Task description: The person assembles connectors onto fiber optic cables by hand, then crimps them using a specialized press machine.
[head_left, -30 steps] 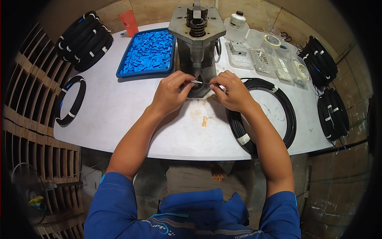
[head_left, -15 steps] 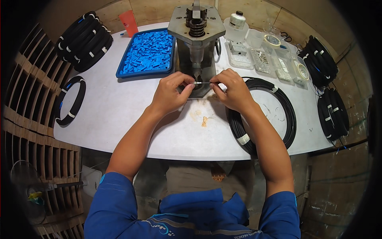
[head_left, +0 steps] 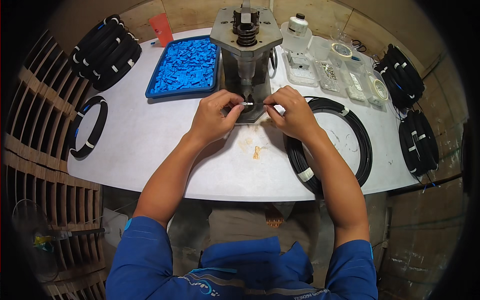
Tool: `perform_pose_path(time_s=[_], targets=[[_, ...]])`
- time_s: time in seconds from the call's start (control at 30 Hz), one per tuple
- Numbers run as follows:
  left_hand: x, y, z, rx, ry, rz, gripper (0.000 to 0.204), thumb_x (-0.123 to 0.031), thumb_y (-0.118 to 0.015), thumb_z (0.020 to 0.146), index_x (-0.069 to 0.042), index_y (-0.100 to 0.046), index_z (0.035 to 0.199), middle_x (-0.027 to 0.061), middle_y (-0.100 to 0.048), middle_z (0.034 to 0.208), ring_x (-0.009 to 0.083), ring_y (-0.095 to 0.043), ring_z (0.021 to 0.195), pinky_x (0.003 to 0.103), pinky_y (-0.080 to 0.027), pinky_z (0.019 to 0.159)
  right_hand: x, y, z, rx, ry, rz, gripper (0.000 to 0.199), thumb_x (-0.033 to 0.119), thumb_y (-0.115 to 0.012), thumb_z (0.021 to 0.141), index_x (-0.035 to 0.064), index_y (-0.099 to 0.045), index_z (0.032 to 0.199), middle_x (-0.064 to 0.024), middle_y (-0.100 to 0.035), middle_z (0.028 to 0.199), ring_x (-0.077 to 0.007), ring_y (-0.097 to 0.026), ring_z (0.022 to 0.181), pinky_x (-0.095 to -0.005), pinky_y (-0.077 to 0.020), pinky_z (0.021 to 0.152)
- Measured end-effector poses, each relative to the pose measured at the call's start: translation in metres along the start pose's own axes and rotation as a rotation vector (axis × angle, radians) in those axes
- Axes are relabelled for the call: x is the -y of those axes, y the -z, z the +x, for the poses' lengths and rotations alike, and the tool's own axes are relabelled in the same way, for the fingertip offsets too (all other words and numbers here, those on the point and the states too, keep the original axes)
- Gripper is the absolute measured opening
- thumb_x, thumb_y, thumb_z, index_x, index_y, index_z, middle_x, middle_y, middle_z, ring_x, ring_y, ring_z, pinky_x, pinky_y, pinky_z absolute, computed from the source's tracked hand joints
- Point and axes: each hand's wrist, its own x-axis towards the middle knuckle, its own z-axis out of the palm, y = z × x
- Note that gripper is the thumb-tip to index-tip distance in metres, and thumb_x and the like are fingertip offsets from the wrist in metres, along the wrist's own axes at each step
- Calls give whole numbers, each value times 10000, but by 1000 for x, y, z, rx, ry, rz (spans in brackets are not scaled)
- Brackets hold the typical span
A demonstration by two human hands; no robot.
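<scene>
Under the ram of a grey metal bench press (head_left: 246, 65), both my hands meet at a small silver metal fitting (head_left: 248, 103). My left hand (head_left: 214, 116) pinches its left end between thumb and fingers. From the right, my right hand (head_left: 292, 114) pinches a thin black cable (head_left: 260, 104) whose end reaches the fitting. How far the cable goes into it is too small to tell. The cable seems to belong to the black coil (head_left: 361, 127) lying beneath my right forearm, bound with white tape.
A dark blue tray (head_left: 150, 93) of small blue plastic pieces sits left of the press. Clear boxes of small metal parts (head_left: 327, 75) stand right of it. Black coils (head_left: 106, 52) are stacked at the left, more coils (head_left: 419, 142) at the right. An orange cup (head_left: 161, 30) stands behind.
The small fitting and the cable end between my fingers have shifted slightly. Both hands stay in nearly the same place.
</scene>
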Motion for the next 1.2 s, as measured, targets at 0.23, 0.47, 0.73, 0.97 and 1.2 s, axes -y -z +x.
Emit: perform_pose_path(time_s=[0.23, 0.47, 0.73, 0.97, 1.2], targets=[[1, 0, 0, -5, -20, -5, 110, -62, -736, 874, 12, -731, 955, 111, -719, 876, 223, -720, 761, 318, -574, 673, -1, 0, 0, 2, 6, -6, 116, 63, -778, 796, 48, -703, 883, -88, -689, 832, -296, -635, 837, -402, -517, 805], [1, -1, 0, 2, -11, -9, 137, -76, -738, 874, 21, -726, 971, 119, -715, 870, 222, -718, 757, 317, -573, 676, 0, 0, 0, -3, 4, -12, 116, 56, -779, 793, 47, -701, 879, -84, -691, 833, -294, -635, 837, -400, -517, 804], [2, -2, -1, 5, -9, -11, 145, -96, -727, 891, 16, -731, 984, 123, -720, 876, 223, -713, 746, 318, -571, 663, -1, 0, -1, -9, 5, 6, 121, 72, -787, 799, 55, -714, 893, -79, -691, 833, -291, -631, 837, -394, -515, 805], [-2, -1, -1, 1, -21, -5, 132, -95, -738, 898, 5, -732, 985, 123, -722, 882, 237, -712, 755, 328, -567, 647, 0, 1, -1, 63, -30, 15, 109, 111, -772, 839, 61, -737, 930, -82, -692, 862, -291, -625, 870, -400, -508, 822], [-1, -1, 0, 21, -35, 75, 115, -102, -724, 930, -1, -725, 986, 130, -718, 894, 289, -697, 765, 364, -541, 686, -1, 1, -2, 114, -47, 30, 121, 133, -746, 879, 48, -727, 962, -98, -698, 896, -297, -625, 898, -402, -501, 837]])
